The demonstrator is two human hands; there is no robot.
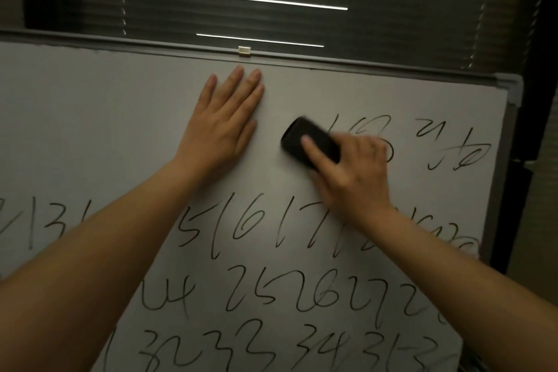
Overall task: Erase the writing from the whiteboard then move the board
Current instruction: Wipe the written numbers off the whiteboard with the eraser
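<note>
With the left hand (pixel 225 121) pressing flat to steady the whiteboard (pixel 90 130), the right hand (pixel 351 172) is gripping the black eraser (pixel 305 142), best sweeping firmly toward the top right corner's remaining writing (pixel 453 145).

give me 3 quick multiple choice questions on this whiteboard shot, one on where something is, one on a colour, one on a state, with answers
1. Where does the left hand lie?
A. flat on the whiteboard near its top edge
B. on the window blinds
C. round the board's right corner

2. What colour is the eraser?
A. white
B. black
C. yellow

3. What state is the board's writing in?
A. all wiped off
B. upper left bare, lower rows of numbers remaining
C. only the bottom row wiped

Answers:
1. A, the fingers lie straight against the surface just below the frame.
2. B, it shows as a dark block under the right hand, which grips it.
3. B, the area round the left hand is bare while rows of numbers run below both arms and some marks remain at upper right.
</note>
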